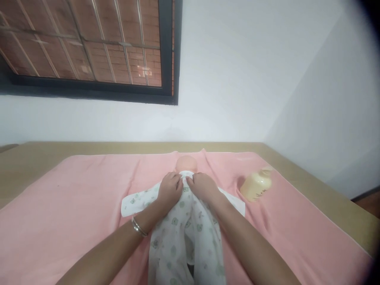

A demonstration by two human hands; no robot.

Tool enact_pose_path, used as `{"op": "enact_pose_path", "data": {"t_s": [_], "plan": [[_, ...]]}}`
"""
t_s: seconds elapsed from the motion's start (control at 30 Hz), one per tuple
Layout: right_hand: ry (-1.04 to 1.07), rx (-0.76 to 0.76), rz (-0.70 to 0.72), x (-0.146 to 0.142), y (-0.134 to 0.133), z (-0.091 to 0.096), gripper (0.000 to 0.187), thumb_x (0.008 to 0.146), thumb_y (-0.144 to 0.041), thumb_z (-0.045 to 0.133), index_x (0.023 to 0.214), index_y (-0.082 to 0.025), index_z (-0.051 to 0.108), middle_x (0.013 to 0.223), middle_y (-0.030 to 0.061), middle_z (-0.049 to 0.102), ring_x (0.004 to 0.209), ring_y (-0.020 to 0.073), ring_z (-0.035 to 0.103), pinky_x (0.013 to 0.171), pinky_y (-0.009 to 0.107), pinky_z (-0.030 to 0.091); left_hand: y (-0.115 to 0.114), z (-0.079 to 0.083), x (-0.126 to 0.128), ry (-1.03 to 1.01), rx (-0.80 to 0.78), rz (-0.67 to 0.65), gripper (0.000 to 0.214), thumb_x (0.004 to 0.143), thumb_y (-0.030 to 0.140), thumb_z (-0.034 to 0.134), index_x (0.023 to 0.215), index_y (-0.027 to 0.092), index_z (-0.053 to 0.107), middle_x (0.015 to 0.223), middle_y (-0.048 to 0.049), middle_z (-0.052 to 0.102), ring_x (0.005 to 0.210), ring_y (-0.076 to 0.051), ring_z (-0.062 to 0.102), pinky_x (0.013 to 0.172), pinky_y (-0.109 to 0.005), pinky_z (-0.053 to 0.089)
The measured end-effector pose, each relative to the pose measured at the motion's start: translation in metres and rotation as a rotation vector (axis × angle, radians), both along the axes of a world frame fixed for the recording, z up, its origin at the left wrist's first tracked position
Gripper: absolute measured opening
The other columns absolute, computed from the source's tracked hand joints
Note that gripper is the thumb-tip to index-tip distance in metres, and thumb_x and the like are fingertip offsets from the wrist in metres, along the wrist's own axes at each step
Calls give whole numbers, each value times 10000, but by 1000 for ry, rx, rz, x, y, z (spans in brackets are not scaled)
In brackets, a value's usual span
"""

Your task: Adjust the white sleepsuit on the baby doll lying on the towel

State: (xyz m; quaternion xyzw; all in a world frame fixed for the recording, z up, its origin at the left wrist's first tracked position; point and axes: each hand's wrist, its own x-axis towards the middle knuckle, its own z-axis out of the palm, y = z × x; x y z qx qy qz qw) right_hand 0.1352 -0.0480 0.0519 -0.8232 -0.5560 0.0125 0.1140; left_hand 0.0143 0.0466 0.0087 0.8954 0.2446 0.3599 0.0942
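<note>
A baby doll (186,163) lies on its back on the pink blanket, its head toward the wall. It wears a white baby garment (175,237) with a green-grey print; the sleeves stretch out to both sides. My left hand (171,187) has its fingers closed on the cloth just below the doll's neck, left of the middle. Beside it, my right hand (204,185) grips the same neckline on the right, thumb pointing inward. The garment's lower part spreads toward me between my forearms. My hands hide most of the doll's chest.
The pink blanket (89,198) covers much of a wooden table (320,190). A pale yellow bottle or jar (257,185) lies tilted at the right of the doll. Behind are a white wall (222,79) and a barred window (169,51).
</note>
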Motion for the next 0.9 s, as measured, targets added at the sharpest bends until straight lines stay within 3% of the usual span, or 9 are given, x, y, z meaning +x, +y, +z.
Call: {"op": "enact_pose_path", "data": {"t_s": [0.1,0.27,0.43,0.67,0.9], "plan": [[-5,-11,-15,0,0,-1,533,942,-434,228,885,-120,655,866,141,649,778,204,590,654,276,394,2,0,1,43,-39,-6,232,867,205,352,803,176,573,835,-61,593,818,-189,522,769,-332,434],[-142,53,92,-5,0,-5,360,919,-305,334,852,-144,649,864,124,650,822,201,580,705,275,384,2,2,1,123,-17,12,251,877,203,330,765,178,553,788,-55,580,779,-191,519,743,-334,434],[22,4,-47,4,2,-5,528,936,-438,235,855,-136,661,835,122,659,739,195,592,624,268,390,-3,1,0,70,61,16,269,871,185,316,830,168,581,859,-76,600,850,-199,524,801,-340,431],[-164,84,33,-7,2,-5,415,937,-325,294,841,-140,652,869,132,651,828,212,587,678,279,393,0,2,1,139,-72,68,258,865,213,329,827,174,582,821,-62,608,809,-198,536,761,-342,439],[14,-42,-74,-1,1,0,511,938,-423,246,870,-129,658,855,129,651,789,208,596,652,283,404,-3,3,-1,65,20,3,266,847,181,344,937,176,594,950,-72,634,907,-206,543,836,-351,421]]}}
